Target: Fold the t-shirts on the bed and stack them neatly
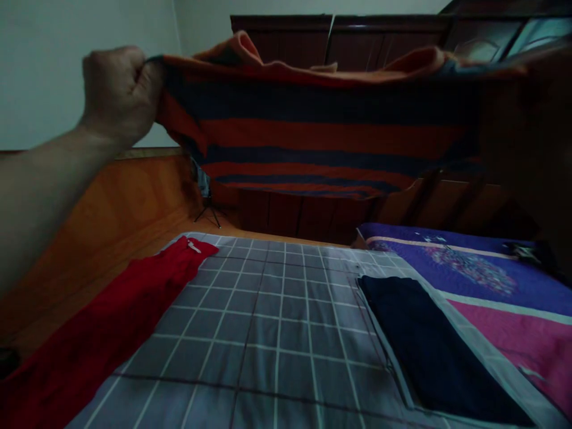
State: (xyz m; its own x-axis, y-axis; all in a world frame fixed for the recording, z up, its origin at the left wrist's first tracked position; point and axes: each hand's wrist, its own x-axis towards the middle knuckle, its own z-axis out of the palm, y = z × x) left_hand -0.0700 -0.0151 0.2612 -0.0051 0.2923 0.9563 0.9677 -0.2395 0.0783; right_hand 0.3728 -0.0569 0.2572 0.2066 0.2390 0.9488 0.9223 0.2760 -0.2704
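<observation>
No readable text, brands, numbers or signs in view. Small white bit [193, 246] at the far end of the red cloth [134, 298], left side: can't tell if it's a label, too small to read anything off it.

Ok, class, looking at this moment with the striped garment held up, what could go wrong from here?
1. The left hand pinches the striped garment at one corner; if that grip slips, that side could drop toward the checked sheet.
2. The red cloth lies along the sheet's left edge, so a bump might slide it off.
3. The folded navy cloth lies at the right; a low swing of the garment could ruffle it.
</observation>
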